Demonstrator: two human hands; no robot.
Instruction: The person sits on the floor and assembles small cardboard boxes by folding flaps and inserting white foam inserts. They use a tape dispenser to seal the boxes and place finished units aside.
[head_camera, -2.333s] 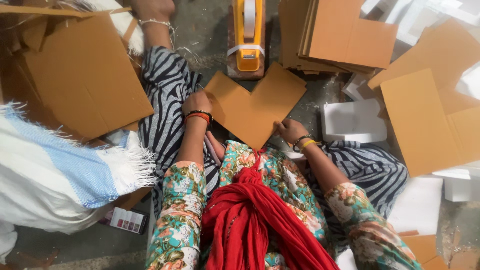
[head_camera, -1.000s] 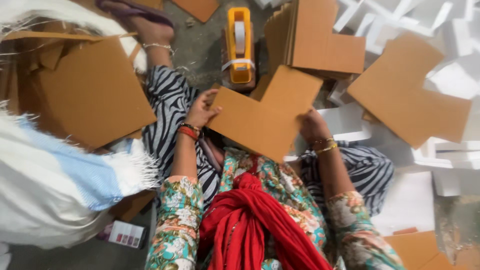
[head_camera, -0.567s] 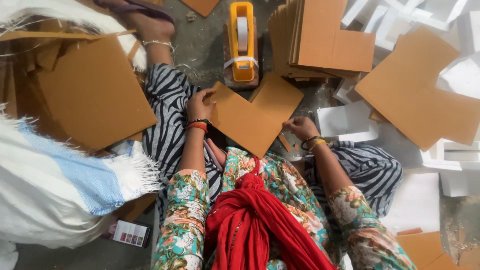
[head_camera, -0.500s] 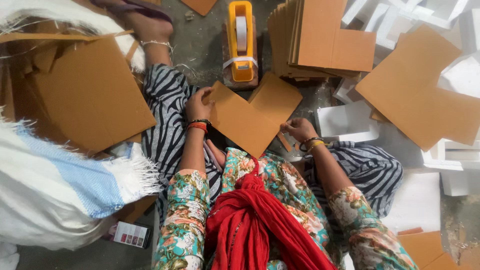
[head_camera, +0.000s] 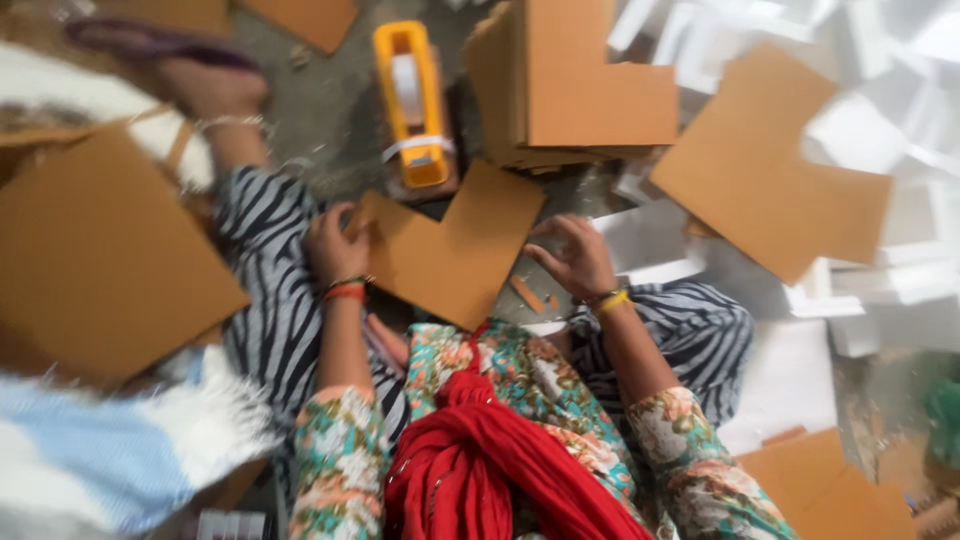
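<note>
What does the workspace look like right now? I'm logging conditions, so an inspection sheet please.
Surface: grey floor, gritty, partly covered.
Job's things: L-shaped cardboard piece; stack of like pieces behind it.
Clutter: loose cardboard sheets, white foam blocks, big sheet at left.
Grippers: left hand grips the piece's left edge; right hand at its right edge, fingers spread.
Cables: nothing seen.
Surroundings: yellow tape dispenser; picture blurred.

A yellow tape dispenser (head_camera: 410, 105) stands on the grey floor beside a stack of brown cardboard cut-outs (head_camera: 570, 85). White foam pieces (head_camera: 870, 290), blurred, seem scattered at right.
</note>
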